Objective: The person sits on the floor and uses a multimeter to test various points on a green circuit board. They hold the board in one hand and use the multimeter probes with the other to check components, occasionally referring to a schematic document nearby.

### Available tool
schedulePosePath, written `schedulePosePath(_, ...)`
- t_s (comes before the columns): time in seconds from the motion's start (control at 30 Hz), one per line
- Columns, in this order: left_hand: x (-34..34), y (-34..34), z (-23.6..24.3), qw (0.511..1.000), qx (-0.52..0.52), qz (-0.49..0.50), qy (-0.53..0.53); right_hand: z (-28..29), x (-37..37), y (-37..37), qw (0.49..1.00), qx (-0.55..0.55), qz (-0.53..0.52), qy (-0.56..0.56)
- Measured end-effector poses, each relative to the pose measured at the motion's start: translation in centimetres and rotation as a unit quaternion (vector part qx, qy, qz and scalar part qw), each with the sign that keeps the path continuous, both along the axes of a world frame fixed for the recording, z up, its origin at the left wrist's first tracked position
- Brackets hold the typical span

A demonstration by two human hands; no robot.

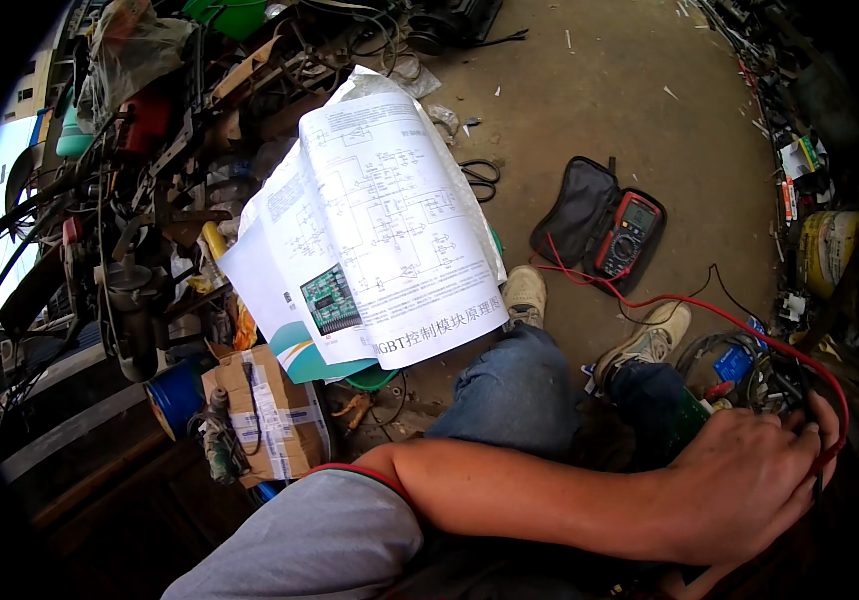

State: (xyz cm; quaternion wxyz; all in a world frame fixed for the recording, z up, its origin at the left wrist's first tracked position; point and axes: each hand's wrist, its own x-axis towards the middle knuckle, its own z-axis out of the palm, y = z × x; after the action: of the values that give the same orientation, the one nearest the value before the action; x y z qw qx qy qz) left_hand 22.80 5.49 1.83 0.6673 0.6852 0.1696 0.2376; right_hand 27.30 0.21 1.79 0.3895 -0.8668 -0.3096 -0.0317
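My left arm crosses in front of me to the lower right. There my left hand (734,485) is closed around the red test lead (834,385) and a black lead beside it; the probe tips are hidden. Just beyond the knuckles shows the edge of a green circuit board (690,420), partly covered by the hand. The red lead runs back to a red and grey multimeter (631,236) lying in its unfolded black case (579,208) on the floor. A strip of skin below my left wrist may be my right hand, whose fingers are hidden.
Printed circuit diagrams (399,230) lie spread left of my feet. Black-handled scissors (482,180) lie beside them. Scrap metal and machine parts (139,240) crowd the left. A taped cardboard box (264,415) and a blue spool (171,398) sit lower left; a yellow bucket (829,250) stands right.
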Motion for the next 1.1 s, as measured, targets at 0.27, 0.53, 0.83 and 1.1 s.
schedulePosePath(0.27,-0.1,-0.2,-0.1,1.0,0.015,0.019,-0.008,0.1,-0.1,0.1,1.0,0.004,0.002,0.001)
schedulePosePath(0.53,0.2,-0.1,-0.2,0.999,0.032,0.027,0.002,-0.1,0.4,-0.5,1.0,0.006,0.011,0.013)
schedulePosePath(0.83,0.0,0.3,0.0,1.0,0.004,0.02,-0.004,-0.3,0.7,-0.9,0.999,0.013,0.026,0.036)
schedulePosePath(1.1,0.1,0.0,0.0,1.0,0.005,0.021,-0.001,-0.5,1.3,-1.4,0.997,0.023,0.04,0.062)
